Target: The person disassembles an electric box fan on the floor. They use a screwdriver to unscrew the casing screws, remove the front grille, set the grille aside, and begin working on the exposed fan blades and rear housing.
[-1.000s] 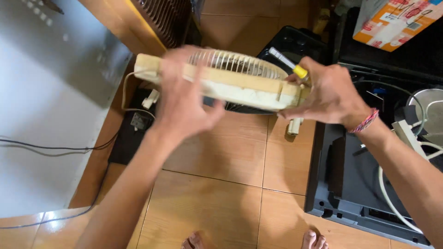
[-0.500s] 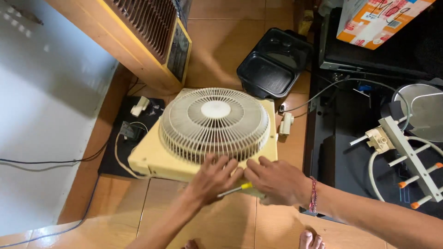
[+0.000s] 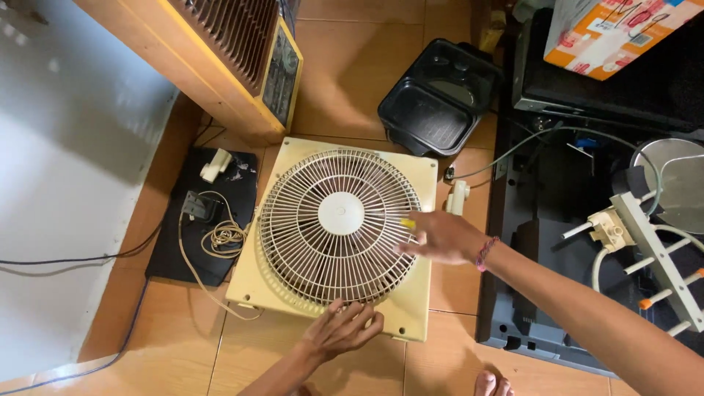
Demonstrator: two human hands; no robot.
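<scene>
Right now the square cream box fan [image 3: 334, 238] lies flat on the tiled floor [image 3: 345, 81], its round grille [image 3: 339, 224] facing up at me. My left hand [image 3: 343, 328] rests on the near edge of the fan's frame, fingers spread and laid flat against the lower rim of the grille, closed on nothing. My right hand [image 3: 440, 237] hovers over the right side of the grille with its grip pinched on a screwdriver with a yellow handle [image 3: 405, 223]; the handle's end pokes out past the fingers toward the hub, and the shaft is hidden, so I cannot tell where the tip is. A braided band sits on that wrist.

The fan's pale cord [image 3: 220, 238] lies in a loose coil on a dark mat [image 3: 176, 249] just left of the fan, with a black plug block and a small cream part on the same mat. Beyond the fan stands a black plastic tray [image 3: 433, 110], and to the upper left a wooden cabinet [image 3: 213, 66] with slats. To the right is a black appliance casing [image 3: 543, 271], with a white power strip [image 3: 653, 242] lying on it and a cardboard box [image 3: 616, 29] farther back. My bare toes show at the bottom edge.
</scene>
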